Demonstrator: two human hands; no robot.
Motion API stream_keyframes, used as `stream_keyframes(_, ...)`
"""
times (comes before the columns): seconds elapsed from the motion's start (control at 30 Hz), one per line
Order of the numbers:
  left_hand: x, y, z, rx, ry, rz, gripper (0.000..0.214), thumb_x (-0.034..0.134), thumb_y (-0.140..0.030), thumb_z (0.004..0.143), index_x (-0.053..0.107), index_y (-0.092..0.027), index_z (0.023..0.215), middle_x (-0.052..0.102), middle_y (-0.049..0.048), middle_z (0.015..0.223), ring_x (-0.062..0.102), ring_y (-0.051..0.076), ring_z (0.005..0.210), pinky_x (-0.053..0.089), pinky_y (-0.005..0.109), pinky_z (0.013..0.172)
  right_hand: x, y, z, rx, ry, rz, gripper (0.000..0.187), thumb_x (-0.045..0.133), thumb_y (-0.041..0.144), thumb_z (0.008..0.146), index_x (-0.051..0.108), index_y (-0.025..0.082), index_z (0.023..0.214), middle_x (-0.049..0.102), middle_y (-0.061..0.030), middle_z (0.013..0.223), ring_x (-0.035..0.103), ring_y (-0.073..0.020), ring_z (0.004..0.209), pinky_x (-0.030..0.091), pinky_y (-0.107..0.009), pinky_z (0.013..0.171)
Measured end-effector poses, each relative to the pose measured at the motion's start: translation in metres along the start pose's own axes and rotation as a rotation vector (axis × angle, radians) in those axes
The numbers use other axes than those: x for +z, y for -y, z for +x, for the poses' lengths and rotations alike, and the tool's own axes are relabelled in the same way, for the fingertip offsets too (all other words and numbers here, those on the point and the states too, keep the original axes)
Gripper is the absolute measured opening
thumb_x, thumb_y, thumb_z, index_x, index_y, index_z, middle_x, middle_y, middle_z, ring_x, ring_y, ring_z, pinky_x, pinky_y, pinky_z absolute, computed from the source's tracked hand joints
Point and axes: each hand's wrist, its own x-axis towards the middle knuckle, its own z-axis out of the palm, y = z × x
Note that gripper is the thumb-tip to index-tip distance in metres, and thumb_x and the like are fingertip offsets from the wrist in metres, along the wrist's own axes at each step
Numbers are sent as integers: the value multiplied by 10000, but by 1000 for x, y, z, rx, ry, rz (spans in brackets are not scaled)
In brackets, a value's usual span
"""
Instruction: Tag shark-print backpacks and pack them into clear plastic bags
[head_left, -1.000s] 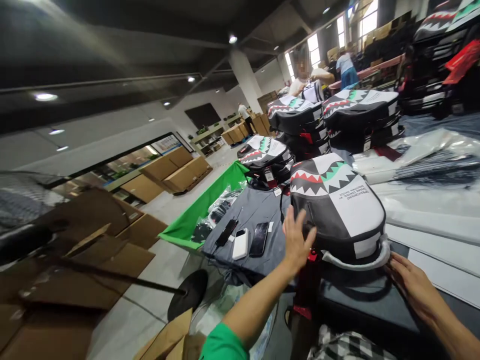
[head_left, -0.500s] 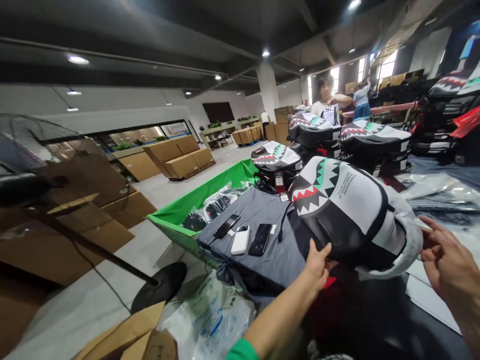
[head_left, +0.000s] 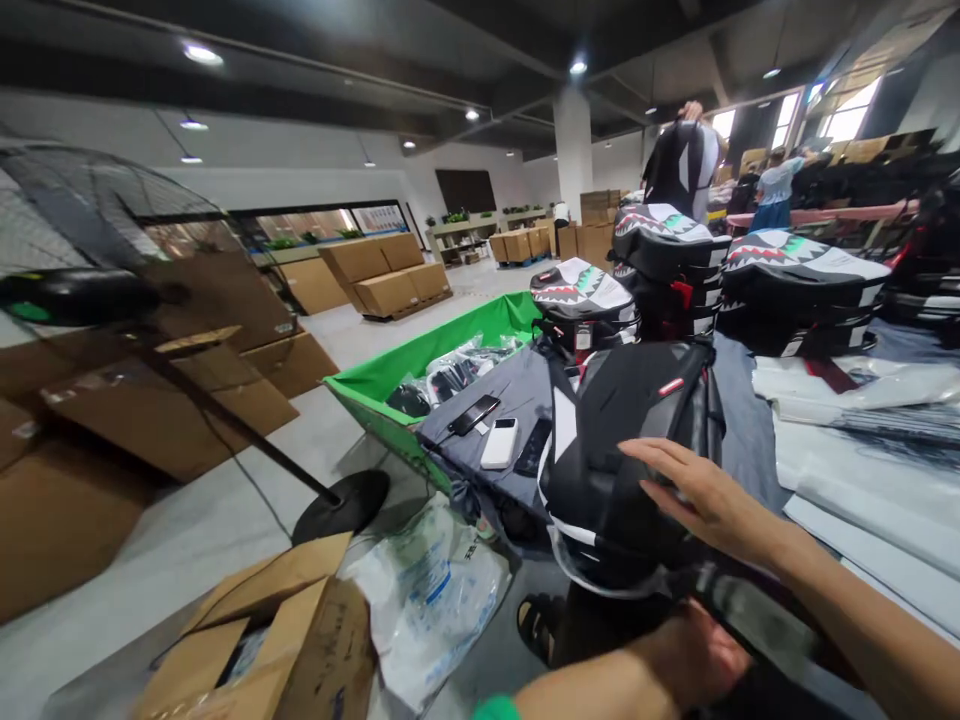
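Your right fingers [head_left: 675, 475] lie extended and together, pressed flat and unclamped on the shark-print backpack [head_left: 630, 420], which has now been turned over to show its black back panel. Your left hand [head_left: 694, 655] sits below the bag, its fingers hidden: grip cannot be told. The bag stands between your hands, just beside the grey cloth [head_left: 521, 400].

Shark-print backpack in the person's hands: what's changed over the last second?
The shark-print backpack has flipped over: printed face away, black back with red badge showing. The right hand moved from its edge onto that back; the left hand sits below it. The phones and power bank on the grey cloth stayed put.
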Motion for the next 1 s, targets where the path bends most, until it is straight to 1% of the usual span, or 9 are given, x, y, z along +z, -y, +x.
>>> stream_keyframes(0.13, -51, 46, -62, -253, 252, -231, 358, 482, -330, 1004, 717, -101, 860, 702, 134, 746, 738, 263, 717, 610, 380, 656, 20, -64, -69, 155, -91, -36, 420, 553, 474, 940, 649, 268, 1294, 625, -112, 1375, 617, -266, 1235, 488, -450, 1085)
stream_keyframes(0.23, -101, 60, -93, -246, -29, -91, 305, 495, -369, 981, 715, -160, 1022, 735, 128, 917, 730, 277, 875, 609, 436, 795, 31, -71, -118, 309, -242, -83, 462, 587, 592, 888, 649, 279, 1222, 664, -114, 1274, 653, -290, 1142, 508, -462, 1031)
stream_keyframes(0.33, -124, 50, -86, 137, -264, 386, 306, 492, -264, 986, 653, -210, 1241, 706, 134, 1188, 650, 289, 1141, 522, 493, 1016, 56, -61, -149, 423, -195, -192, 685, 695, 741, 718, 622, 253, 1193, 706, -132, 1134, 686, -333, 994, 548, -477, 907)
stream_keyframes(0.43, -107, 35, -53, 289, -137, 741, 248, 614, -255, 939, 672, -156, 1159, 736, 146, 1012, 688, 308, 1002, 515, 511, 997, 98, -56, -164, 350, -136, -380, 751, 710, 715, 685, 603, 179, 1200, 702, -188, 1121, 670, -379, 1014, 529, -519, 917)
stream_keyframes(0.57, -72, 33, -12, 155, 17, 776, 253, 601, -392, 965, 723, -180, 900, 720, 129, 723, 711, 290, 752, 526, 465, 884, 125, -67, -176, 355, -151, -609, 362, 528, 380, 864, 619, 187, 1157, 721, -139, 981, 696, -314, 866, 543, -455, 795)
stream_keyframes(0.7, -66, 39, 19, 126, -10, 718, 440, 543, -473, 990, 696, -216, 668, 707, 112, 623, 703, 246, 651, 485, 351, 728, 102, -75, -188, 448, 1, -578, 228, 493, 243, 876, 680, 279, 1001, 702, -40, 837, 647, -202, 577, 460, -310, 537)
stream_keyframes(0.8, -66, 36, 37, 196, -56, 720, 501, 507, -440, 1013, 660, -213, 594, 687, 86, 563, 664, 192, 552, 398, 288, 592, 76, -68, -191, 466, 53, -348, 197, 539, 252, 882, 691, 298, 1000, 710, -21, 859, 698, -197, 692, 510, -285, 621)
stream_keyframes(0.9, -63, 36, 39, 380, -28, 688, 504, 478, -395, 1030, 650, -206, 596, 652, 48, 515, 616, 146, 483, 295, 273, 507, 51, -62, -200, 528, -76, -118, 232, 560, 435, 938, 693, 277, 1042, 727, -42, 942, 716, -205, 833, 558, -292, 751)
stream_keyframes(1.0, -65, 48, 25, 707, -56, 643, 540, 448, -332, 1051, 594, -200, 548, 566, -1, 431, 522, 105, 392, 231, 294, 467, 22, -68, -230, 678, -295, -119, 396, 513, 603, 945, 703, 255, 935, 728, -52, 893, 700, -210, 808, 565, -306, 752)
